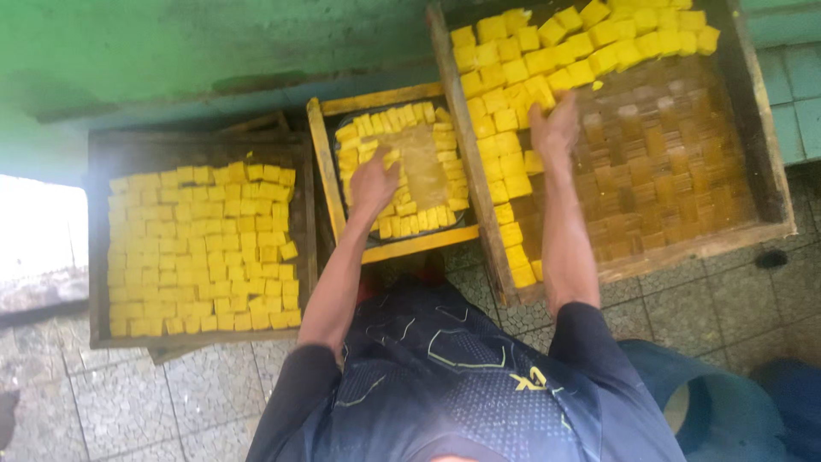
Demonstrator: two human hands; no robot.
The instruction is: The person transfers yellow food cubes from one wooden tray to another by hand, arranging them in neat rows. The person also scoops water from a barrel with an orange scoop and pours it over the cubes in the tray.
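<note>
My left hand (373, 181) rests on the yellow cubes (402, 128) in the small middle wooden tray (323, 158), at the inner left edge of the ring of cubes; whether it holds a cube is hidden. My right hand (554, 130) reaches into the large right wooden tray (475, 197), its fingers down among the yellow cubes (547, 51) at the edge of the bare brown bottom. What its fingers grip is not visible. Both arms stretch forward from my dark blue shirt.
A third dark wooden tray (96, 248) at the left is filled with tight rows of yellow cubes (201, 248). The trays stand on a grey tiled floor (710, 308) against a green wall (171, 60). A blue container (727, 402) sits at bottom right.
</note>
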